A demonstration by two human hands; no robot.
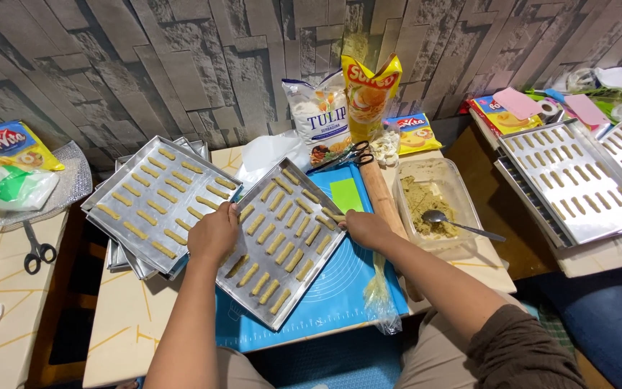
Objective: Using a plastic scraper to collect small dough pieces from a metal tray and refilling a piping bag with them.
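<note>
Fingers: left hand and right hand grip baking tray | yellow bag; white bag behind

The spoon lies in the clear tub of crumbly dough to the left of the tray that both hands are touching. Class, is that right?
Not quite. The head view shows the spoon in the clear tub to the right of the tray, not the left. Both the left hand and the right hand do touch that tray.

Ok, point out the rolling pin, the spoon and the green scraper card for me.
rolling pin (381, 194): head view, bare wooden barrel above the right hand.
spoon (435, 217): head view, its bowl in the clear tub.
green scraper card (345, 194): head view, middle of its flat face.
</note>
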